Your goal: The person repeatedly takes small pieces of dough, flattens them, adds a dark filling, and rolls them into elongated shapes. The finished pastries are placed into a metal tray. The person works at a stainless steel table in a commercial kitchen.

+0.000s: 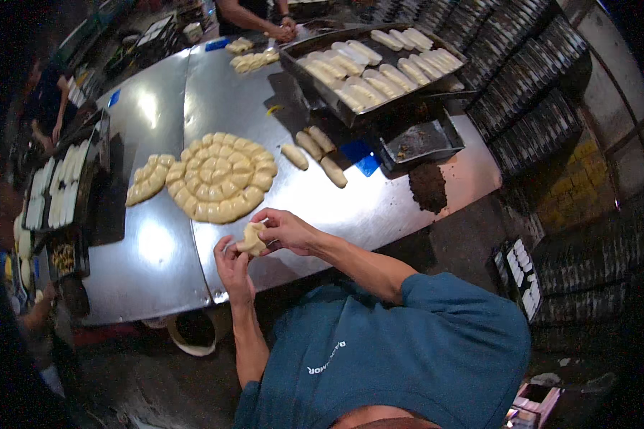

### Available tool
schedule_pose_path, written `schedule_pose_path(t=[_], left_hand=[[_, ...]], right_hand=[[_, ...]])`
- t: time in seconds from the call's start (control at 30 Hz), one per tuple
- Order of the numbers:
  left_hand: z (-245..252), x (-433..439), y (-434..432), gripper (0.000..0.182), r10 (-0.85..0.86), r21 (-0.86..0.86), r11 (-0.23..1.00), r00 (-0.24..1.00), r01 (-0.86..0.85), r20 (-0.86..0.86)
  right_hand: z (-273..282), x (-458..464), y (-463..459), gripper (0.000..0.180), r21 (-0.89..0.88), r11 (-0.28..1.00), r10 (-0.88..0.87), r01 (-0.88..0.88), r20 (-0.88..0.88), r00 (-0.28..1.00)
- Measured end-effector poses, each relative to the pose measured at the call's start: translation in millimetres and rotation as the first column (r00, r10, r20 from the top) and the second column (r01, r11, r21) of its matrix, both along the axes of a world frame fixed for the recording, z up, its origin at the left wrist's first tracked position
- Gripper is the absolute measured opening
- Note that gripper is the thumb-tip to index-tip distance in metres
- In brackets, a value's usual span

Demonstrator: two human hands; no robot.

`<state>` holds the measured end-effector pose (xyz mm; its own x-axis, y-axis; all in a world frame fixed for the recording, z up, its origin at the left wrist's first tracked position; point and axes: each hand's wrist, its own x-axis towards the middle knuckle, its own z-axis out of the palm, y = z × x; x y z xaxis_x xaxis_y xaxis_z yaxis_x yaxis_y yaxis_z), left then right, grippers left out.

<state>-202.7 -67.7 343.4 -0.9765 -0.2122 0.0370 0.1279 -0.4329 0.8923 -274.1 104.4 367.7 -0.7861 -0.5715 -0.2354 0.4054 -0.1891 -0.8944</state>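
Observation:
My left hand (235, 266) and my right hand (288, 231) hold one small piece of dough (253, 239) between their fingers, above the near edge of the metal table (231, 289). Just beyond them a large round of dough pieces (221, 174) lies packed in rings on the tabletop. A smaller cluster of dough pieces (149, 179) touches or nearly touches its left side. To the right of the round lie several elongated dough rolls (333, 171). A heap of dark brown crumbly filling (428, 187) sits near the table's right front edge.
A large tray (349, 115) of elongated dough pieces stands at the back right, above an emptier metal pan (429, 156). Blue plastic pieces (360, 156) lie beside it. Loaded trays (59, 185) stand at the left. Co-workers' hands (285, 29) show at the far edge; other people are leftward.

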Motion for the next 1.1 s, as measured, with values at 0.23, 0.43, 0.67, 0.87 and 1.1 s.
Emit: schedule_pose_path(t=[0.23,0.43,0.67,0.87,1.1], left_hand=[[33.4,-42.0,40.5,0.035,-0.327,-0.227,0.896,0.913,0.382,0.243],[48.9,-84.2,93.4,0.028,-0.249,0.079,0.966,0.968,0.245,0.044],[37.4,-117.9,124.1,0.035,0.197,-0.722,0.542,0.9,-0.43,-0.389],[77.2,-122.1,133.8,0.035,0.498,-0.566,0.618,0.829,-0.546,-0.255],[44.3,-46.1,115.0,0.037,0.188,-0.598,0.736,0.945,-0.317,-0.269]], right_hand=[[60.0,-13.6,54.9,0.062,0.545,0.782,0.301,0.304,-0.756,0.581],[40.4,-58.9,102.9,0.051,0.162,0.979,-0.056,0.122,-0.363,0.93],[60.7,-31.8,38.3,0.039,0.041,0.755,-0.602,0.654,-0.352,0.717],[47.9,-75.8,26.8,0.045,-0.039,0.856,-0.503,0.516,-0.298,0.811],[48.3,-58.8,25.3,0.044,0.073,0.722,-0.661,0.688,-0.22,0.717]])
